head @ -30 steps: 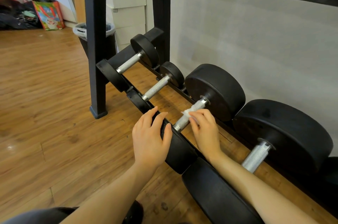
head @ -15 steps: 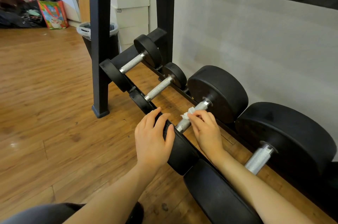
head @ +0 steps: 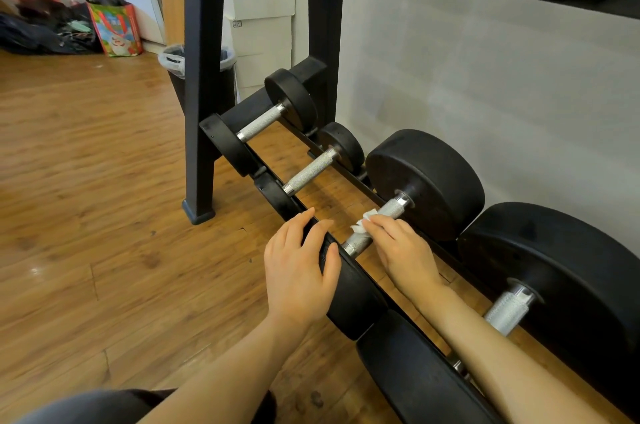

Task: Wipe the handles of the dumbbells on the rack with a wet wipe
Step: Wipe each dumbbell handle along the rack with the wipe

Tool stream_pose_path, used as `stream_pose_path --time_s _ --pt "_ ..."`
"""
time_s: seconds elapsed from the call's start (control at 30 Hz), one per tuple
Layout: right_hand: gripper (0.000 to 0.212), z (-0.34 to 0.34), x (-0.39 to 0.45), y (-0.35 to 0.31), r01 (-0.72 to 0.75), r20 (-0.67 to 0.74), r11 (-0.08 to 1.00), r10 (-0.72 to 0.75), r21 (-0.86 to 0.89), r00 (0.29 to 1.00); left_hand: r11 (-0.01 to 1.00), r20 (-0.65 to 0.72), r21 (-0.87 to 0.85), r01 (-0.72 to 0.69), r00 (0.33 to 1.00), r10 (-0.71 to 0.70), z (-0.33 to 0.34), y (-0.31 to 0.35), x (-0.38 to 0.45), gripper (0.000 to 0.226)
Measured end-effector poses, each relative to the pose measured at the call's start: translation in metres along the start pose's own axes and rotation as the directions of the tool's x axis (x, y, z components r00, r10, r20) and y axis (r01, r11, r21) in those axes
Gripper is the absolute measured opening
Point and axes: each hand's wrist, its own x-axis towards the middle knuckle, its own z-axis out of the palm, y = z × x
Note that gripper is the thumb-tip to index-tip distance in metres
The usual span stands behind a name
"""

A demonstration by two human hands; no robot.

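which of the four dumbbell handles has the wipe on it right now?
The third handle from the far end: the right hand holds the white wipe against it. The other three are bare.

Both forearms are bare, no sleeves or jewellery; dark grey clothing (head: 86, 406) (lower-left corner).

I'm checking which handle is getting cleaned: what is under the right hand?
A white wet wipe pressed on the third dumbbell's metal handle; the right hand covers the handle's middle and most of the wipe. The left hand rests on that dumbbell's near head.
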Motion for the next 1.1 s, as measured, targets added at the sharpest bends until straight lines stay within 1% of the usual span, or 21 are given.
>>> stream_pose_path --time_s 0.07,0.17,0.23,0.33,0.5,0.57,0.63,0.7,0.77,0.83,0.87,0.93,0.97,1.03,1.1 --pt "0.053 0.001 0.0 -0.002 0.015 0.044 0.999 -0.016 0.041 0.999 1.0 -0.003 -0.001 -0.002 1.0 0.002 0.0 0.0 0.0 0.044" --pt "0.04 -0.003 0.006 0.001 -0.001 0.072 0.995 -0.006 0.097 0.997 1.0 -0.007 -0.001 -0.003 1.0 0.003 0.0 0.0 0.0 0.043" --pt "0.03 -0.005 0.013 0.004 -0.045 0.06 0.989 0.037 0.141 0.998 1.0 -0.005 -0.002 -0.001 1.0 0.001 0.0 0.001 0.0 0.043" --pt "0.025 -0.006 0.02 0.001 -0.112 0.079 0.98 0.1 0.164 0.992 1.0 0.002 0.004 0.009 1.0 -0.009 0.001 0.0 0.0 0.043" --pt "0.023 -0.007 0.024 0.005 -0.04 0.257 0.989 0.002 0.14 0.966 1.0 0.009 0.005 0.01 1.0 -0.01 0.001 0.0 0.0 0.044" --pt "0.026 -0.011 0.031 0.014 -0.041 0.298 0.997 0.021 0.062 0.954 1.0 0.015 0.007 0.008 1.0 -0.009 0.0 0.0 0.0 0.044" --pt "0.028 -0.014 0.034 0.017 -0.05 0.306 0.999 0.044 0.013 0.951 1.0 0.024 0.014 0.007 1.0 -0.007 0.0 0.0 -0.001 0.045" --pt "0.026 -0.015 0.033 0.009 -0.043 0.333 0.998 0.024 0.049 0.943 1.0 0.028 0.018 0.006 1.0 -0.007 0.0 0.0 -0.001 0.045" --pt "0.03 -0.017 0.029 0.0 -0.051 0.383 0.989 -0.006 0.138 0.924 1.0 0.028 0.014 0.008 1.0 -0.008 -0.001 0.0 -0.001 0.046" --pt "0.032 -0.022 0.031 -0.002 -0.103 0.406 0.976 0.017 0.19 0.914 1.0 0.029 0.015 0.007 1.0 -0.007 -0.002 0.001 -0.001 0.046" --pt "0.031 -0.024 0.033 0.0 -0.132 0.391 0.97 0.043 0.203 0.92 1.0 0.032 0.018 0.004 0.999 -0.004 -0.002 0.001 -0.001 0.046" --pt "0.028 -0.025 0.036 0.004 -0.168 0.331 0.963 0.092 0.209 0.939 1.0 0.042 0.024 -0.005 0.999 0.004 -0.004 0.001 -0.001 0.047" --pt "0.027 -0.025 0.036 0.004 -0.178 0.323 0.963 0.106 0.201 0.94 1.0 0.05 0.025 -0.008 0.999 0.006 -0.004 0.001 -0.001 0.048" --pt "0.027 -0.022 0.035 -0.004 -0.184 0.364 0.962 0.101 0.2 0.926 1.0 0.078 0.017 -0.008 0.997 0.007 -0.006 0.0 -0.001 0.051" --pt "0.027 -0.019 0.032 -0.015 -0.181 0.436 0.965 0.081 0.191 0.896 1.0 0.114 0.007 -0.018 0.993 0.017 -0.008 -0.004 -0.001 0.055"
